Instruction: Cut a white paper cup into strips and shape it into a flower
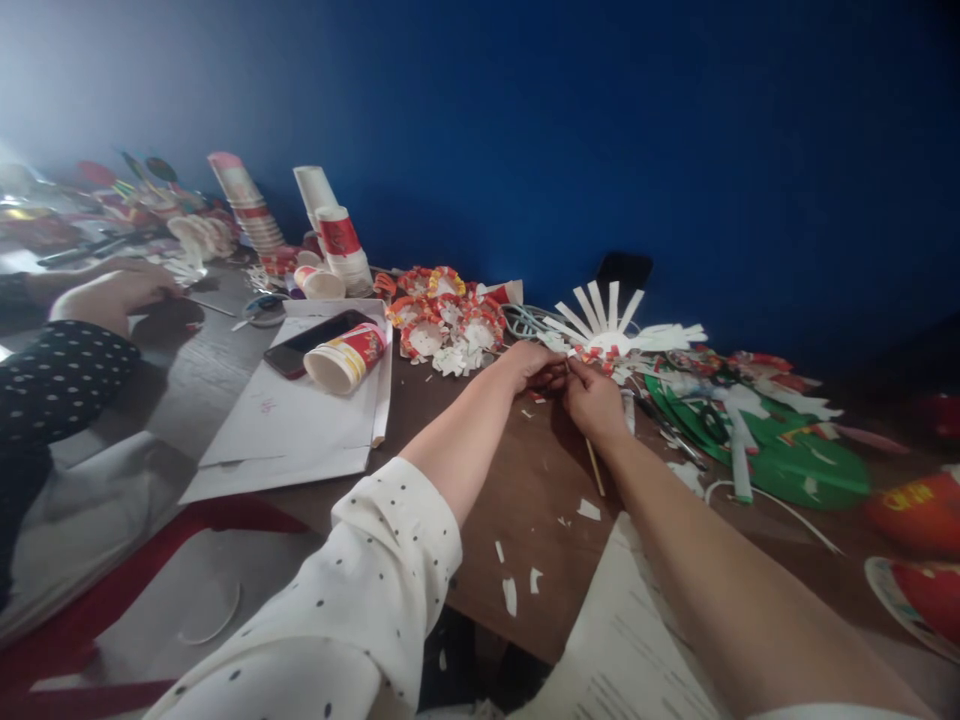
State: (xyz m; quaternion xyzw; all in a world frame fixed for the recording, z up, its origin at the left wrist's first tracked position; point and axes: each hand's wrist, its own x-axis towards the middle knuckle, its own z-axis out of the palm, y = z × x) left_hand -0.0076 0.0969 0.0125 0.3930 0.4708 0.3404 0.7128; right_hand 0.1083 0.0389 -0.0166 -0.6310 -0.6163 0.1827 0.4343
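White printed paper point(622, 640) overhung the near edge of the brown table point(517, 500), with small paper scraps point(517, 580) strewn on the bare wood to its left. Farther in, the left hand point(534, 365) and right hand point(592, 398) met at the middle, fingers closed together on a thin wooden stick point(595, 466) that slanted back toward the near edge, leaving open wood on either side. Just beyond lay a white cut-paper fan point(611, 325), green discs point(795, 455) to the right, and a tipped paper cup point(346, 357) on white sheets point(300, 420) to the left.
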